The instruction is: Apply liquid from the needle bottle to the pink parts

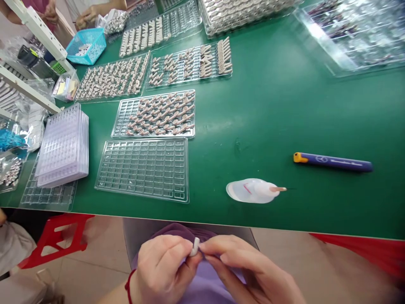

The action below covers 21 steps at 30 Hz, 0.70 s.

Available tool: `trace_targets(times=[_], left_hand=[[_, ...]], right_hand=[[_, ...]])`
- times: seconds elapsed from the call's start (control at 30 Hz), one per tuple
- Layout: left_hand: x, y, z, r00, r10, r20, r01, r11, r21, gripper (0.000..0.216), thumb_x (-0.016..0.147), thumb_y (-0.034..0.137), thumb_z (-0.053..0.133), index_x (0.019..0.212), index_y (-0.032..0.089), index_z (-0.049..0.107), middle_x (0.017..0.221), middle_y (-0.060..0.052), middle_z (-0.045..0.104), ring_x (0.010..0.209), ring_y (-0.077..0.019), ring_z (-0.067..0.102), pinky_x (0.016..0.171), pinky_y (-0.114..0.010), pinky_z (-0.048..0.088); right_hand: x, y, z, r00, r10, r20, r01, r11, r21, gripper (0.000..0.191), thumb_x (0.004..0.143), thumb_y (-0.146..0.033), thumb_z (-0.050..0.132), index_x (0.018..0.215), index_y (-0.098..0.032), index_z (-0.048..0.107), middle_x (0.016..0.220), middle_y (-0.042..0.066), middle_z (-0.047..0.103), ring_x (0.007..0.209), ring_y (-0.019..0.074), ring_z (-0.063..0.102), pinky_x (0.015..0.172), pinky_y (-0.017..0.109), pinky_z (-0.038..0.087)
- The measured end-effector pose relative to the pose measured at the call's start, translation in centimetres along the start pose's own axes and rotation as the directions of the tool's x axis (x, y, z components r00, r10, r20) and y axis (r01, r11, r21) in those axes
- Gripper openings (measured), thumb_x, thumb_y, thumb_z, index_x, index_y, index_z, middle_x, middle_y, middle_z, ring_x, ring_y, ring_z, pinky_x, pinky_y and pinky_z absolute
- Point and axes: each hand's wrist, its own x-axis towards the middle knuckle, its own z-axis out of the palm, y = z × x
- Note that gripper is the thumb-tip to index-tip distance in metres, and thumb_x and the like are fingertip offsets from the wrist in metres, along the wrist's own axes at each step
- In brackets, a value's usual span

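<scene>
Over my lap, just off the table's front edge, my left hand (pixel 169 261) pinches a small pale stemmed part (pixel 195 246) that looks like an earbud shell. Thumb and forefinger of my right hand (pixel 249 266) are pressed together right beside it. Whatever those fingertips hold, if anything, is too small and hidden to name. On the green table ahead lies a white squeeze bottle (pixel 251 191) on its side, its thin needle tip pointing right. Farther right is a dark blue cutter-like tool (pixel 335 162) with a yellow end.
A clear tray (pixel 142 169) with bare pockets lies front left. Behind it, another tray (pixel 122 120) holds rows of pale stemmed parts. Stacked trays (pixel 61 145) stand at left, near a white rack post (pixel 41 31). A blue basket (pixel 98 44) and other people's hands (pixel 88 17) are beyond.
</scene>
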Motion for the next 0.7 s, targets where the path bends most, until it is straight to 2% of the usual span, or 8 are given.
trace_targets(times=[0.43,0.6,0.7], left_hand=[[0.17,-0.08,-0.06,0.997,0.071,-0.025,-0.070,0.997,0.038,0.017,0.087,0.008,0.062,0.103,0.013,0.062,0.082,-0.007,0.076,0.075,-0.0148,0.073,0.073,-0.022,0.061],[0.17,-0.09,0.07,0.994,0.096,-0.048,-0.093,0.994,0.058,0.014,0.089,0.009,0.060,0.102,0.012,0.063,0.082,-0.007,0.076,0.075,-0.0145,0.072,0.071,-0.023,0.061],[0.28,-0.03,0.07,0.991,0.115,-0.062,-0.110,0.991,0.079,0.014,0.088,0.008,0.061,0.101,0.011,0.063,0.082,-0.008,0.076,0.075,-0.0148,0.073,0.071,-0.023,0.062]], right_hand=[[0.20,-0.15,0.29,0.999,0.012,-0.035,-0.012,1.000,-0.011,0.043,0.078,0.003,0.057,0.105,-0.031,0.054,0.092,0.001,0.075,0.084,0.0176,0.072,0.072,0.028,0.060],[0.22,0.35,0.12,0.996,-0.084,0.025,0.086,0.994,-0.069,0.040,0.078,0.006,0.054,0.105,-0.025,0.053,0.094,0.004,0.074,0.087,0.0161,0.071,0.075,0.027,0.061],[0.20,0.50,0.10,0.993,-0.118,0.018,0.119,0.989,-0.093,0.038,0.079,0.007,0.053,0.105,-0.022,0.052,0.094,0.005,0.074,0.088,0.0150,0.071,0.076,0.026,0.061]])
